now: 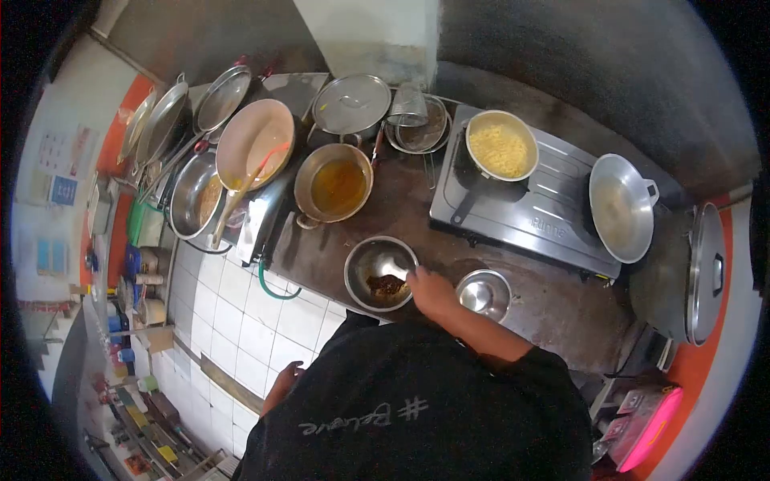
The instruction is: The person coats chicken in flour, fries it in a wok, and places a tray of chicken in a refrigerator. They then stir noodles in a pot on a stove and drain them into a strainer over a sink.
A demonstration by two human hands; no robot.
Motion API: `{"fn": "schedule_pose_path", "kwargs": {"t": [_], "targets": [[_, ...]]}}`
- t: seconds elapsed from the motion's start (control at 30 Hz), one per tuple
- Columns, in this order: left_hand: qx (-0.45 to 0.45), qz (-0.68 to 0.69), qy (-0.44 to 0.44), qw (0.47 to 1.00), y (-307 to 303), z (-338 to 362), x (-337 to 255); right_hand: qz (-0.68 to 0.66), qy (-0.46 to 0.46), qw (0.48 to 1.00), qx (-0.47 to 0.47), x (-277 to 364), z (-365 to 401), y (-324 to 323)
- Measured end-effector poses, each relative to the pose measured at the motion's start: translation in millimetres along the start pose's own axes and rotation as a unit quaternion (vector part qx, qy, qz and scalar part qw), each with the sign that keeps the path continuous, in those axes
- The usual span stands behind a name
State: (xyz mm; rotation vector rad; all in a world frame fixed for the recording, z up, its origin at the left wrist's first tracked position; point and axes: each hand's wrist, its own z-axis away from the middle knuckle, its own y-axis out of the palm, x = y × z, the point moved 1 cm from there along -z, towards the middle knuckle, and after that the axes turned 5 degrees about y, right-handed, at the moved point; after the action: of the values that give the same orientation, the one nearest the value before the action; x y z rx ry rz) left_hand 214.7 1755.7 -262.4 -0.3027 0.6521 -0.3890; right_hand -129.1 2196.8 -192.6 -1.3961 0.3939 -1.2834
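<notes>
My right hand [431, 293] is at the right rim of a metal mixing bowl [358, 276], its fingers closed. Whatever they hold is hidden by the hand. A dark brown, paste-like mixture [387, 287] lies in the bottom of that bowl. Just right of the hand stands a smaller, shiny steel bowl [484, 295]. My left hand [286, 379] hangs low by my side, away from the counter, above the white tiled floor. Its fingers look loosely apart, with nothing visible in them; part of the hand is hidden by my black shirt.
A silver gas stove [553, 204] carries a pan of yellow noodles [501, 151] and a pale wok [619, 208]. Behind the mixing bowl sits a pan of orange-brown liquid [338, 186]. Left are a large pink-beige basin [257, 144] and a steel bowl [188, 200]. A big lidded pot [670, 280] stands right.
</notes>
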Motion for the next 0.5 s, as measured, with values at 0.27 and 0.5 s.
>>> {"fn": "schedule_pose_path", "kwargs": {"t": [0.27, 0.5], "targets": [[0.004, -0.013, -0.023, 1.0, -3, 3, -8, -0.116, 0.017, 0.993, -0.011, -24, 3, 40], [0.008, -0.013, -0.045, 0.999, 0, 13, -11, 0.11, 0.197, 0.95, -0.216, -115, -11, -10]]}}
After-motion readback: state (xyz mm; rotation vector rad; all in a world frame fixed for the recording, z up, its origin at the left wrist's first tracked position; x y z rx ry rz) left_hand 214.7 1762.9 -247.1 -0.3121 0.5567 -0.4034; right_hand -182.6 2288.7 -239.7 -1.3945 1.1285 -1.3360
